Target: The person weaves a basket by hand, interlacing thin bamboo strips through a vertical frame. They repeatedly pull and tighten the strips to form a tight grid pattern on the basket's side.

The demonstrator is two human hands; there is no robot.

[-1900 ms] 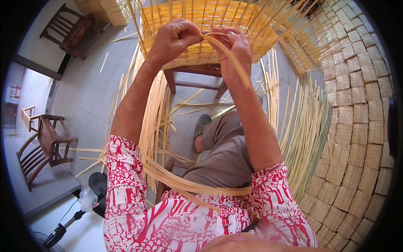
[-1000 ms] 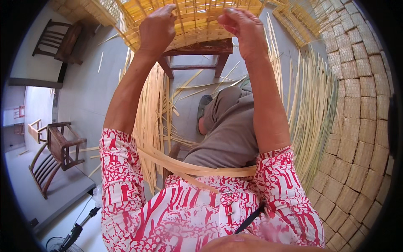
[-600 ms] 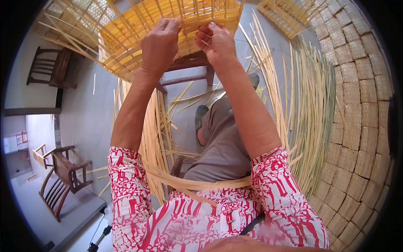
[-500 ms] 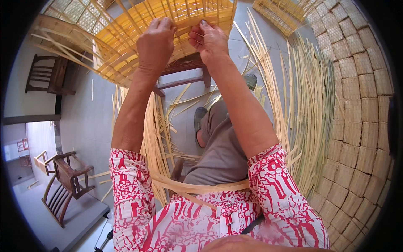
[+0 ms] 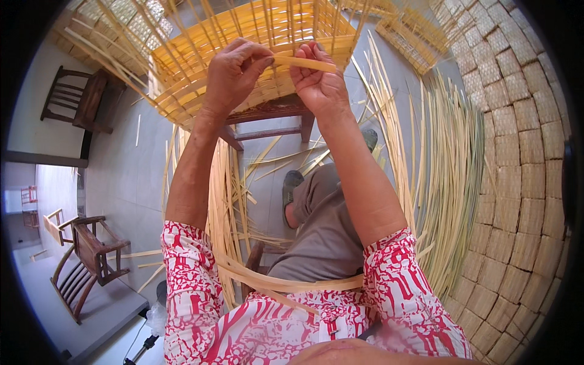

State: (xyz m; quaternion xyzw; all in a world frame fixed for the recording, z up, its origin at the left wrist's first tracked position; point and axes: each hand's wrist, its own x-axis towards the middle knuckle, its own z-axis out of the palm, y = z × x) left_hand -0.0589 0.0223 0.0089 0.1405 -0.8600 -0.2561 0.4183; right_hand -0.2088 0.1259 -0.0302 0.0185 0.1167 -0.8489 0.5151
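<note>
A partly woven yellow bamboo basket [image 5: 201, 36], with upright stakes standing out of its rim, rests on a dark wooden stool [image 5: 267, 111] in front of me. A short, flat bamboo strip [image 5: 307, 63] stretches between my hands along the basket's near wall. My left hand [image 5: 236, 73] pinches its left end between thumb and fingers. Fingers curled, my right hand [image 5: 322, 85] has the strip's other end lying across it. Where the strip meets the weave is partly hidden behind my hands.
Long pale splints [image 5: 438, 176] lie on the floor to the right, with more splints [image 5: 222, 201] left of my legs. Stacked woven pieces [image 5: 511, 146] line the right side. A second yellow basket [image 5: 413, 39] sits far right. Wooden chairs [image 5: 79, 97] stand left. A strip [image 5: 292, 284] crosses my lap.
Both hands have come slightly away from the basket wall, and the bamboo strip now shows between them. The basket appears lower and farther right in view.
</note>
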